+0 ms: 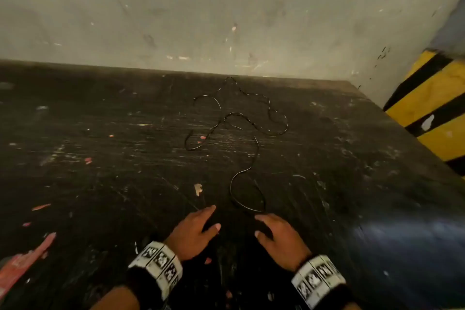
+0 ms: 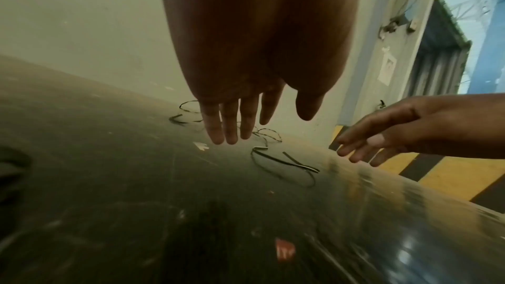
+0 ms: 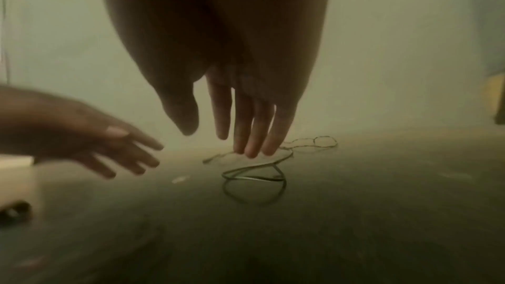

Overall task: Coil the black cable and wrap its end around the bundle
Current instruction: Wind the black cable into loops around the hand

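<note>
A thin black cable [image 1: 257,151] lies sprawled in loose loops on the dark scratched table [image 1: 100,158], running from the back wall toward me. Its nearest loop [image 1: 230,190] ends just ahead of my hands. My left hand [image 1: 198,229] hovers over the table to the left of that loop, with its fingers straight and nothing in it. My right hand [image 1: 274,231] hovers just behind the loop, also open and empty. In the left wrist view the cable [image 2: 284,162] lies beyond the left fingers [image 2: 229,124]. The right wrist view has the loop [image 3: 254,178] under the right fingers [image 3: 254,133].
A pale scuffed wall [image 1: 226,20] closes off the table's far edge. A yellow and black striped post [image 1: 432,108] stands past the table's right edge. A red scrap [image 1: 22,267] lies at the near left, with small paint flecks scattered about.
</note>
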Motion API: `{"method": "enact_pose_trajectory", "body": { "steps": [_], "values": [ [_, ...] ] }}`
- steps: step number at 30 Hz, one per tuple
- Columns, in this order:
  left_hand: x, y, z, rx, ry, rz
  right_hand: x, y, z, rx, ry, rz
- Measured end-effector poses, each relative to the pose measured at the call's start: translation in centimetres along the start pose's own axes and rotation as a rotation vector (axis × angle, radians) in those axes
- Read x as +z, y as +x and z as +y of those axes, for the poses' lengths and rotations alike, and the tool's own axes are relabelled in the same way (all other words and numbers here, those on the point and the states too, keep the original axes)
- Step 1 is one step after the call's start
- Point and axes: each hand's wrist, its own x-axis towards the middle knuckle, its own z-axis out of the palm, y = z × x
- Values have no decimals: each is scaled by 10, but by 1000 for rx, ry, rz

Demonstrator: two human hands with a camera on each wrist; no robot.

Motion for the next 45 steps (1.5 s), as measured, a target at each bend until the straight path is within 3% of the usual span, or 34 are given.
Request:
{"method": "enact_pose_trajectory", "body": {
  "steps": [8,11,15,20,24,29,31,35,40,45],
  "values": [
    [8,75,6,-105,146,-127,7,90,6,-55,-442,-137],
    [7,89,7,-125,107,-133,7,105,8,-62,-445,-176],
    [2,102,0,-131,-108,-104,-2,123,7,-27,-122,-211],
    [-11,88,13,111,-427,-174,-31,127,-22,119,643,-150],
    [-32,66,39,212,-608,-172,-62,116,-53,100,854,-196],
    [-67,32,64,216,-770,-169,-88,101,-71,-68,623,-15],
    [-81,14,78,233,-908,-175,-95,95,-73,-243,449,62],
    [-100,-20,103,289,-1129,-237,-100,83,-83,-566,178,25],
    [-99,-52,119,335,-1303,-349,-103,67,-107,-687,123,220],
    [-94,-71,119,369,-1316,-479,-115,52,-120,-692,40,305]
  ]
}}
